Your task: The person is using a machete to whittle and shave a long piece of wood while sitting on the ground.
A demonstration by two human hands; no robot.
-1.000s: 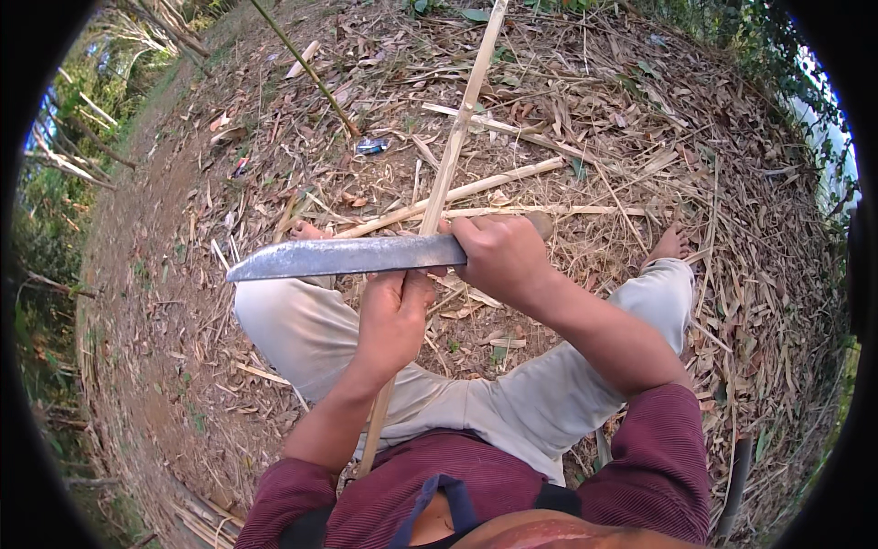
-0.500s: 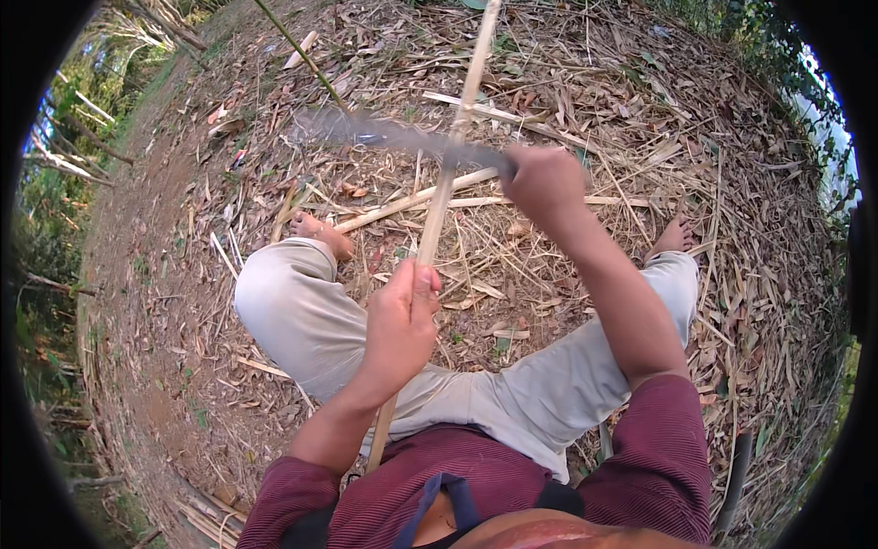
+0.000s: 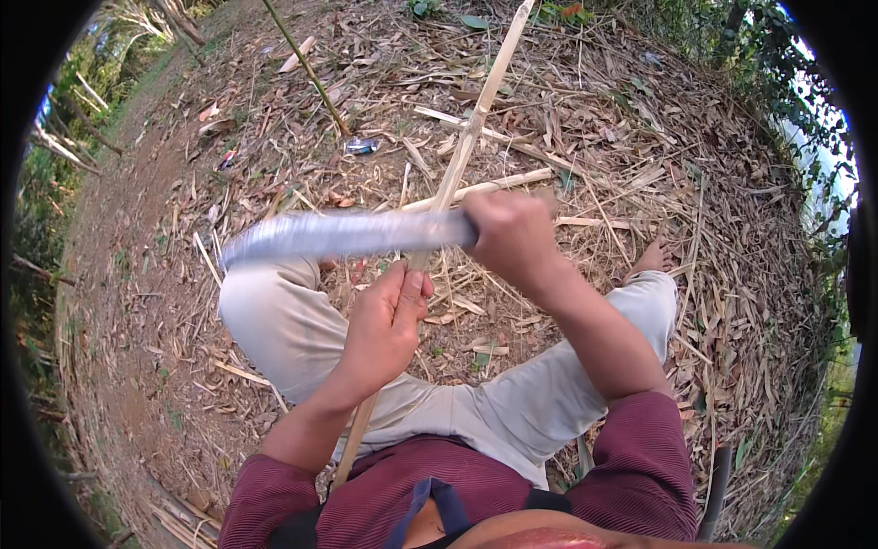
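Observation:
A long, pale split-bamboo strip [image 3: 468,137] slants from my lap up toward the top of the view. My left hand [image 3: 384,316] is closed around it near its lower part, thumb uppermost; the tail end runs down beneath my wrist against my shirt. In my right hand [image 3: 514,231] is the dark handle of a machete, gripped in a fist. The machete's blade [image 3: 338,236], smeared by motion, points left and crosses over the strip just above my left hand. Whether its edge touches the strip I cannot tell.
Dry leaves and bamboo shavings [image 3: 631,183] cover the ground. Cut bamboo pieces [image 3: 494,186] lie between my feet. A thin green stem [image 3: 311,73] rises ahead on the left, near a small shiny wrapper [image 3: 361,146]. A dark pole [image 3: 716,489] lies at lower right.
The machete has come down along the strip toward my left hand and me. The strip's far end has tilted to the right. My left hand keeps its grip.

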